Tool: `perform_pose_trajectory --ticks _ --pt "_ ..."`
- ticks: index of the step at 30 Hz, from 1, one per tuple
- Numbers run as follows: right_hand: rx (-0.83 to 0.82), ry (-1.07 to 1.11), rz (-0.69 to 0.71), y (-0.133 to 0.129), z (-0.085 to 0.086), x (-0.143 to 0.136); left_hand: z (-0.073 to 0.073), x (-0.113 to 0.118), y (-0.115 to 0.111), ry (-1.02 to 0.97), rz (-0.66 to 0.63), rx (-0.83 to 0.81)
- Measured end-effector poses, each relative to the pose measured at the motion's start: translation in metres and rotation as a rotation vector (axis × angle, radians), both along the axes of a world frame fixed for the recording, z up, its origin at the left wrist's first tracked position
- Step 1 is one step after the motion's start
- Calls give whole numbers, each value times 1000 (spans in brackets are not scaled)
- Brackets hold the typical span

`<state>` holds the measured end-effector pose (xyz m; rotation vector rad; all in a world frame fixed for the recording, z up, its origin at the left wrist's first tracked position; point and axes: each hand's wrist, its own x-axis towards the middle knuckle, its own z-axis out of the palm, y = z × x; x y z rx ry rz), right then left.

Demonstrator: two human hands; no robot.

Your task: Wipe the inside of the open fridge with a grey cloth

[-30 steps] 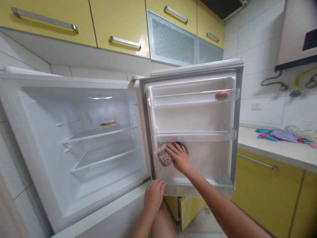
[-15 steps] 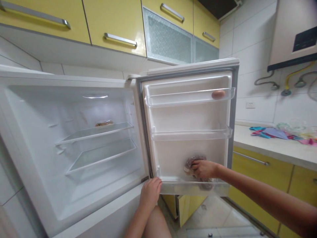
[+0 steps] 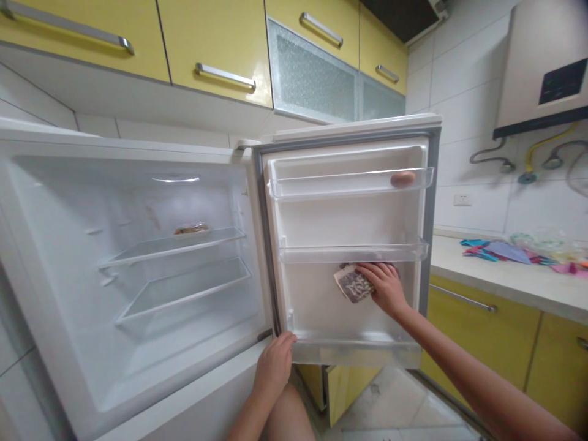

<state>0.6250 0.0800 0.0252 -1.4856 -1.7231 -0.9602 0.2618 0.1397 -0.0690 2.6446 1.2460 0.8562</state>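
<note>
yellow kitchen cabinets and white wall tiles surround an open white fridge (image 3: 138, 257) whose door (image 3: 349, 239) swings out to the right. nearest the camera, the person's left hand (image 3: 274, 362) rests with curled fingers on the bottom front edge of the fridge opening, just beside the lower corner of the door, gripping nothing loose. a little farther, the right hand (image 3: 386, 288) reaches into the door from the right, its fingers closed around a clear packet of dark, speckled food (image 3: 353, 283). the packet is held up off the bottom door shelf (image 3: 356, 352), just under the middle door shelf (image 3: 351, 252), near the door's inner wall; whether it touches that wall cannot be told. higher on the door, the top door shelf (image 3: 351, 184) carries a single brown egg (image 3: 403, 179) at its right end. inside the fridge body, two glass shelves (image 3: 179, 269) sit one above the other, and a small wrapped item (image 3: 190, 229) lies toward the back of the upper one. to the right, a pale countertop (image 3: 505, 282) over yellow base cabinets holds a heap of coloured plastic bags (image 3: 514, 252). behind that, a wall socket (image 3: 462, 199), pipes and a white water heater (image 3: 542, 61) hang on the tiled wall. overhead, yellow wall cabinets (image 3: 206, 43) with metal bar handles run along the top, one with a frosted glass front (image 3: 312, 76).
</note>
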Motion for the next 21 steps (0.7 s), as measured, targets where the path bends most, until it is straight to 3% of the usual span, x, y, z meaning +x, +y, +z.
perform_pose_trajectory --ticks 3,5,11,15,21 --pt "20 43 30 19 -23 -34 1 1 -2 1 -11 -22" --pt "-92 3 94 29 -33 -53 2 2 -3 3 -7 -34" --pt "-444 -325 412 45 -41 -86 0 3 -3 21 4 -36" --pt "-496 -405 468 41 -30 -79 -6 0 3 16 2 -3" --pt "-349 -294 326 11 15 -24 -14 -1 9 -6 -5 6"
